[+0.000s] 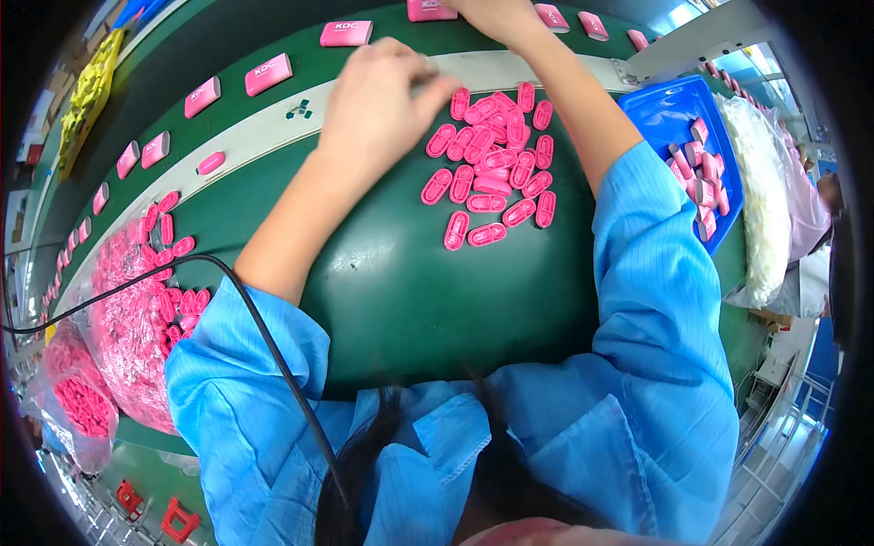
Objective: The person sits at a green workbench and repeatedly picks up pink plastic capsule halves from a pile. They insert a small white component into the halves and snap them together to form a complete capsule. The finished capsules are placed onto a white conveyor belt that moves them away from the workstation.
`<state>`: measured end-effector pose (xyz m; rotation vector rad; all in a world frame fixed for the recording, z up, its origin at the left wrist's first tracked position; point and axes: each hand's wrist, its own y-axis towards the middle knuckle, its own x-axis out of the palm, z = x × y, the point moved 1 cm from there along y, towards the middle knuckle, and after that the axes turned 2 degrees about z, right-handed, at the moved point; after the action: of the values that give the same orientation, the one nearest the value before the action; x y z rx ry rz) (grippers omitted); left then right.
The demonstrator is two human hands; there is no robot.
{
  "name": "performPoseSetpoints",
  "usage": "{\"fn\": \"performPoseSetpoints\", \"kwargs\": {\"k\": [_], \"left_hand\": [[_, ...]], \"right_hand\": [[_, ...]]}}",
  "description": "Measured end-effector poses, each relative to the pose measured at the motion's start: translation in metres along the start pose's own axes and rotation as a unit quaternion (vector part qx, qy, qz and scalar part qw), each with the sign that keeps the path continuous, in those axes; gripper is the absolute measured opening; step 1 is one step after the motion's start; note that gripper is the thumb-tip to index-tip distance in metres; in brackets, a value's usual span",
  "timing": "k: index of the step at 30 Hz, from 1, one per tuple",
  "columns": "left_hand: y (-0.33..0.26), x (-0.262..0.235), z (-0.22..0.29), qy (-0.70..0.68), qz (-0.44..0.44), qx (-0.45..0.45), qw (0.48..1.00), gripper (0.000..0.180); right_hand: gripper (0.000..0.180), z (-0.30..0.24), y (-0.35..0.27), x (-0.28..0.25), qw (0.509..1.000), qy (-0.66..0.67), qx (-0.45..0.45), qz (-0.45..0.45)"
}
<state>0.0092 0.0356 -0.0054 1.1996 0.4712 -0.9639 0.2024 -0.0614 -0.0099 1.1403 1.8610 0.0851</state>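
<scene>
Caps (499,158), pink, lie heaped at upper centre; they look light, stiff and somewhat slippery, probably best pinched across their long sides. Left hand (375,98) is beside them, thumb apart from bent fingers, any hold blurred. Right hand (496,16) is at the top edge near a case (431,10), fingers cut off, grip unclear. Cases bear white lettering.

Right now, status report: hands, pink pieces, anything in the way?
Left hand beside the loose pink pieces, grip unclear. Right hand at a pink case, partly out of frame. Black cable across left sleeve.
</scene>
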Motion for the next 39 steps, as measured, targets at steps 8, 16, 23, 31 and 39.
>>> {"fn": "performPoseSetpoints", "kwargs": {"k": [8, 16, 23, 31, 39], "left_hand": [[0.000, 0.004, 0.025, -0.064, -0.107, -0.059, 0.990, 0.029], [0.004, 0.001, 0.009, -0.429, -0.074, -0.265, 0.860, 0.038], [0.003, -0.002, 0.009, -0.519, -0.088, -0.300, 0.795, 0.038], [0.000, 0.002, 0.005, -0.524, -0.089, -0.296, 0.794, 0.034], [0.001, -0.003, 0.000, -0.466, -0.043, -0.306, 0.829, 0.030]], "right_hand": [[0.025, 0.008, -0.024, -0.030, 0.991, -0.120, -0.027, -0.049], [0.027, -0.018, -0.083, -0.052, 0.912, 0.366, 0.152, -0.101], [0.030, -0.029, -0.098, -0.042, 0.903, 0.377, 0.167, -0.119], [0.029, -0.033, -0.101, -0.042, 0.929, 0.327, 0.138, -0.104], [0.028, -0.030, -0.100, -0.041, 0.896, 0.393, 0.164, -0.121]]}}
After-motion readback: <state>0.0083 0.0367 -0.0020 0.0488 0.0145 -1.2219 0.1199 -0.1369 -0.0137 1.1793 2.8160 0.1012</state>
